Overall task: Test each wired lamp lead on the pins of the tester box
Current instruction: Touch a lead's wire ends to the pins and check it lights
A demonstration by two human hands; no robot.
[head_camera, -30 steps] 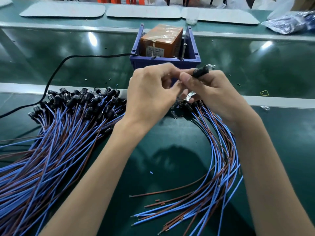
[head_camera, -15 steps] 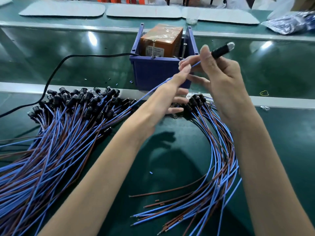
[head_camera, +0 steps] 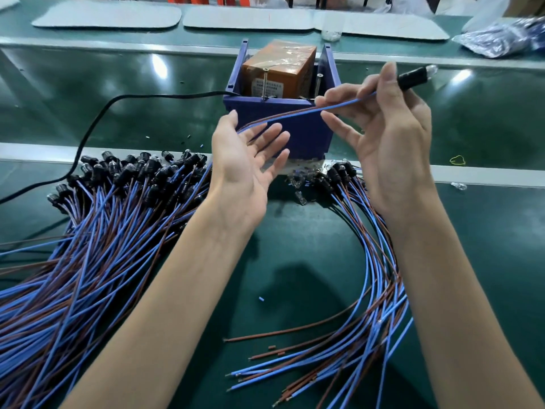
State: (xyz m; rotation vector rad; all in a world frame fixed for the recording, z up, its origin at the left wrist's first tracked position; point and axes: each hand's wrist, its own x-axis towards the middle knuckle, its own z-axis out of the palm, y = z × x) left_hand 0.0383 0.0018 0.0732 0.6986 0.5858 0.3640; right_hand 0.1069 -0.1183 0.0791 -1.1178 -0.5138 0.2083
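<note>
Lamp lead is pinched in right hand before the tester box; left hand is spread flat, maybe touching it.

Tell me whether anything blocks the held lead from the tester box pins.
Nothing visible does. The right hand holds the lamp lead above the tester box front, its wires running to the open left hand; the pins stand uncovered inside the front rim.

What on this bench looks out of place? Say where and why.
A blue insulation scrap and brown scraps lie loose on the green mat, stray offcuts. A yellow rubber band lies alone at right.
</note>
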